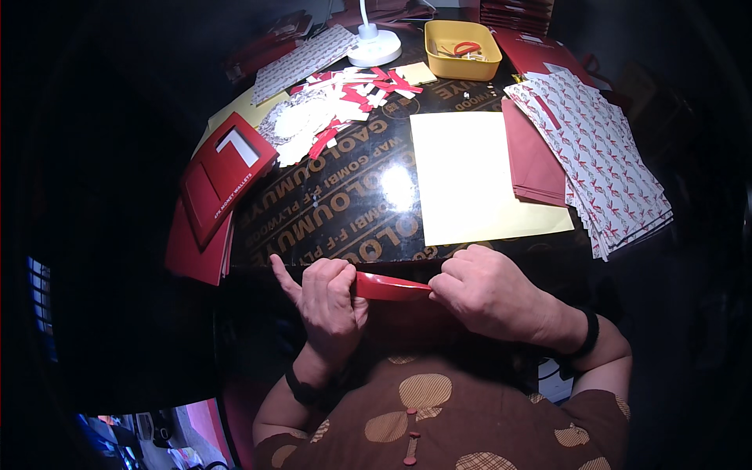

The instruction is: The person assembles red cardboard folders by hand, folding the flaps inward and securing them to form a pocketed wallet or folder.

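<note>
A glossy red piece of folded paper (pixel 389 287) stretches between my two hands, just off the table's near edge. My left hand (pixel 327 296) grips its left end, with one finger sticking out to the left. At the right end my right hand (pixel 487 291) pinches the paper's narrow tip between closed fingers. The paper is seen nearly edge-on, and its lower part is lost in shadow. Beyond my right hand lies a pale yellow sheet (pixel 462 180). Partly over that sheet rest several plain red envelopes (pixel 535 153).
Patterned white sheets (pixel 607 157) fan out at the right. At left are red card wallets with a cut-out window (pixel 223 184). Red and white paper scraps (pixel 337 106) lie behind, near a white lamp base (pixel 374 48) and a yellow bin (pixel 470 70). The dark table (pixel 345 180) has printed lettering.
</note>
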Motion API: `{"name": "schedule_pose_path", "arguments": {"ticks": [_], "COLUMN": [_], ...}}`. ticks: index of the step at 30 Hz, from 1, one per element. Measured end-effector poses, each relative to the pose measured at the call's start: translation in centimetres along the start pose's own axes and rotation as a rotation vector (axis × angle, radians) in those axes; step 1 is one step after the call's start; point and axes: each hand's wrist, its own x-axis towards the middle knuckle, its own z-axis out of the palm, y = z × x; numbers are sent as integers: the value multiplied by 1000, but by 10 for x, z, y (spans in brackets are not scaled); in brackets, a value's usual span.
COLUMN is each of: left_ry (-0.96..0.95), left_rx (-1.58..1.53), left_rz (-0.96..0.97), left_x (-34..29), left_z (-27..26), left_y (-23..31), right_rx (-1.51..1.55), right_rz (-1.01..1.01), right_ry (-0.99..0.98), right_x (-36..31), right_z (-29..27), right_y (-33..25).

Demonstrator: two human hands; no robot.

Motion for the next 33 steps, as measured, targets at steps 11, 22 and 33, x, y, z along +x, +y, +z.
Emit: {"name": "schedule_pose_path", "arguments": {"ticks": [11, 22, 33], "left_ry": [-132, -345, -418], "left_rx": [-111, -873, -1002], "left_rz": [0, -91, -94], "left_x": [11, 26, 20], "left_z": [-7, -24, -17], "left_y": [-3, -42, -51], "right_rx": [10, 66, 117], "right_rz": [25, -26, -75], "right_ry": [29, 54, 19], "right_x": [-6, -6, -8], "right_z": [3, -2, -2], "right_y": [9, 12, 18]}}
